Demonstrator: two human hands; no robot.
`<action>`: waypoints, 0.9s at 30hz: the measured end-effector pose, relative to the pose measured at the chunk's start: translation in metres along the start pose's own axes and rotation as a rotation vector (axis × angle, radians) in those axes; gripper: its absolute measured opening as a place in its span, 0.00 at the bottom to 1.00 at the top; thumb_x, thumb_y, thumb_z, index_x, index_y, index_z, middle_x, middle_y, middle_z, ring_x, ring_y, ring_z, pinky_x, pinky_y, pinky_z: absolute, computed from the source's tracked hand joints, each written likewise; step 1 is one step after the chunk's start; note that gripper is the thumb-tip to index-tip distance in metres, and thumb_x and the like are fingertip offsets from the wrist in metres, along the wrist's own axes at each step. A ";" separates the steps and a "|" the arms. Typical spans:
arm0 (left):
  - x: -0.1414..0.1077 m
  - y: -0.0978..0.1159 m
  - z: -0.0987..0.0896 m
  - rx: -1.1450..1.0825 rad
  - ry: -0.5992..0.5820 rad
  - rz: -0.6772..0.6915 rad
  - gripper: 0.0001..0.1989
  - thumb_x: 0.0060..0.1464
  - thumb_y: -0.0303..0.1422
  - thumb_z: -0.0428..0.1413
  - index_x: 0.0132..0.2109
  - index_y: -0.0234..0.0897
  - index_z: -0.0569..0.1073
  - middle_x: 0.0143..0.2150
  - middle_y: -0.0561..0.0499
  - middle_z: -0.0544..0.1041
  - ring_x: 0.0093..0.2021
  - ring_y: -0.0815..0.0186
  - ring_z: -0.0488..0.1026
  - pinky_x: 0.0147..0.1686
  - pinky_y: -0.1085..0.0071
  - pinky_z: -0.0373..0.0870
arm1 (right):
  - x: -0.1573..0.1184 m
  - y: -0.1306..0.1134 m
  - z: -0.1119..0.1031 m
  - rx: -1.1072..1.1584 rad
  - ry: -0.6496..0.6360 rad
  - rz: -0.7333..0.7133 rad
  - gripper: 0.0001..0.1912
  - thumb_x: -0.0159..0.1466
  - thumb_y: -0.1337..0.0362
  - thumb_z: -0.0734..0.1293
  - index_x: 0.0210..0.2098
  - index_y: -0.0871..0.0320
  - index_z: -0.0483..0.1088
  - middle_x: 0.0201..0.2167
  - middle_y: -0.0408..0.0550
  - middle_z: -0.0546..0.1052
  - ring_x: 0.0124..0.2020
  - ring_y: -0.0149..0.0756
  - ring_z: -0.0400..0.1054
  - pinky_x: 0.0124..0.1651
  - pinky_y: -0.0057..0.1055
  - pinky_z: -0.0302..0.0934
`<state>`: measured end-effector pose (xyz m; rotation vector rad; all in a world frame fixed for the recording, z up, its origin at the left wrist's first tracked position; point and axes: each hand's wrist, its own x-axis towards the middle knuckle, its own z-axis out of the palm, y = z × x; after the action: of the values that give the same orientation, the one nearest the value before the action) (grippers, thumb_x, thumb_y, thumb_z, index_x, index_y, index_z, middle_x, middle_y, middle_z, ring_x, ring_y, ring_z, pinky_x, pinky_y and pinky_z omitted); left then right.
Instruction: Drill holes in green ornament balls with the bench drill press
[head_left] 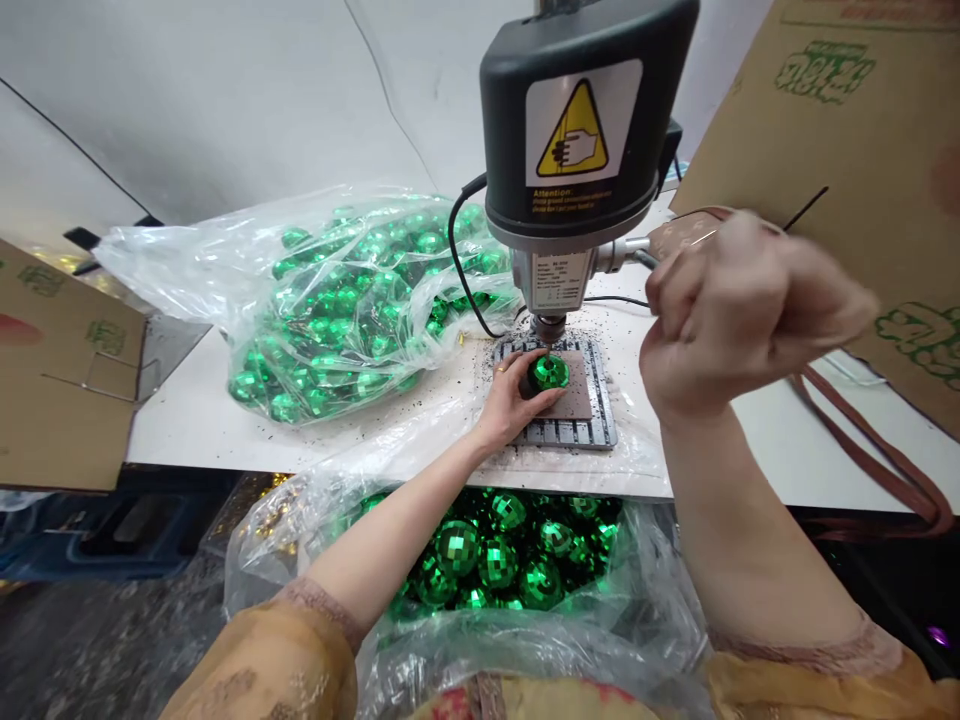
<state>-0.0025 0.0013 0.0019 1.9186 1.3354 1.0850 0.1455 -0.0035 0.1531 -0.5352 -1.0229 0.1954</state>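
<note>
Head view showed, at the far left, a cardboard box (60,370) standing beside a white table (191,415). Next to it on the tabletop lay a clear plastic bag (172,260), filled with shiny green faceted balls (345,300). Below the table's front edge, between the person's forearms, a second clear bag (645,590) held more balls of the same kind.

The left hand (506,400) reached in over that edge, its thumb and fingers curved around one green ball (551,374) and gripping it from the left side. This ball sat on a flat brown board (577,395), which rested on a slotted metal base (604,425), directly under the bit of a black-headed drill press (577,215). The bit reached the ball's top; whether it had entered could not be told. Dark specks (491,345) were scattered around the base.

To the right of the press, the right hand (742,310) was raised and blurred, its fingers curled near the side handle; whether they held it could not be told. Farther right, a brown strap (915,475) lay looped over the table edge, below a large cardboard box (862,180).
</note>
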 end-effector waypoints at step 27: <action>-0.128 0.064 -0.152 0.752 -0.341 -0.082 0.12 0.60 0.48 0.53 0.42 0.50 0.75 0.36 0.50 0.77 0.32 0.56 0.73 0.32 0.62 0.68 | 0.038 0.008 0.023 0.177 0.007 -0.055 0.22 0.65 0.66 0.64 0.16 0.54 0.55 0.12 0.38 0.54 0.13 0.25 0.48 0.21 0.32 0.41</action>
<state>-0.1242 -0.1414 0.0934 2.3855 1.7378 0.1744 0.1460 0.0262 0.1867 -0.3462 -1.0014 0.2327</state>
